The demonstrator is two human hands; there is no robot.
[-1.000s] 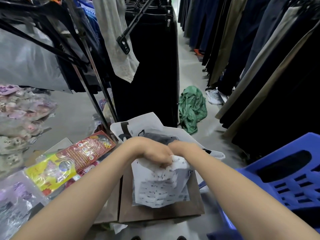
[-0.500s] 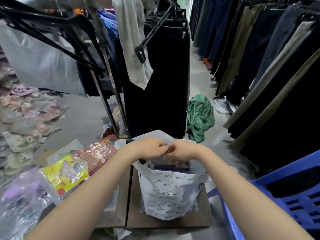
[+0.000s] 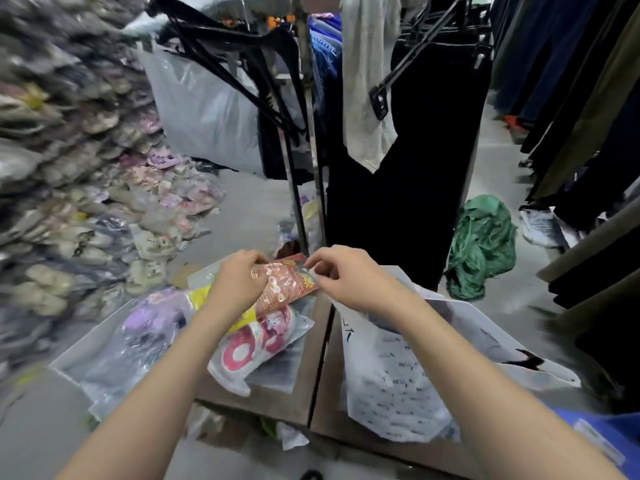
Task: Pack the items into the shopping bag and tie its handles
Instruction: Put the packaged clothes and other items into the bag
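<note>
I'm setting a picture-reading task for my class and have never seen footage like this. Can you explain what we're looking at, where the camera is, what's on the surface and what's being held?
There is no machine here: these are a person's two bare arms. The single picture comes from a wide-angle camera worn on the head, looking forward and down, so the edges bend and blur.

The left hand and right hand both take hold of a shiny red packet. Under it lie more plastic-wrapped items, one pink-and-white and one purple, on a brown table. To the right sits the white printed bag, open and untied. Around them are clothes racks, a green cloth on the floor, and stacked packets on the left.
</note>
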